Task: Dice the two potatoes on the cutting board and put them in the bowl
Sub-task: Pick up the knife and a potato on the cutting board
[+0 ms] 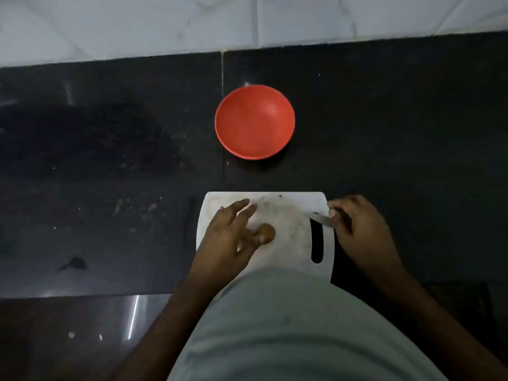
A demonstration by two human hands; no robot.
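A white cutting board [291,204] lies on the dark counter in front of me. One brown potato [268,231] shows on it; my left hand [228,237] rests over the board with the thumb touching the potato and the fingers stretched out. A second potato is not visible, perhaps hidden under that hand. My right hand [362,229] grips a knife [320,219] at the board's right edge, its blade pointing left over the handle slot. A red bowl [254,122] stands behind the board with nothing in it.
The black counter [110,174] stretches left and right, with a seam running back from the board. A pale tiled wall [247,20] rises at the back. My light shirt [288,325] covers the board's near edge.
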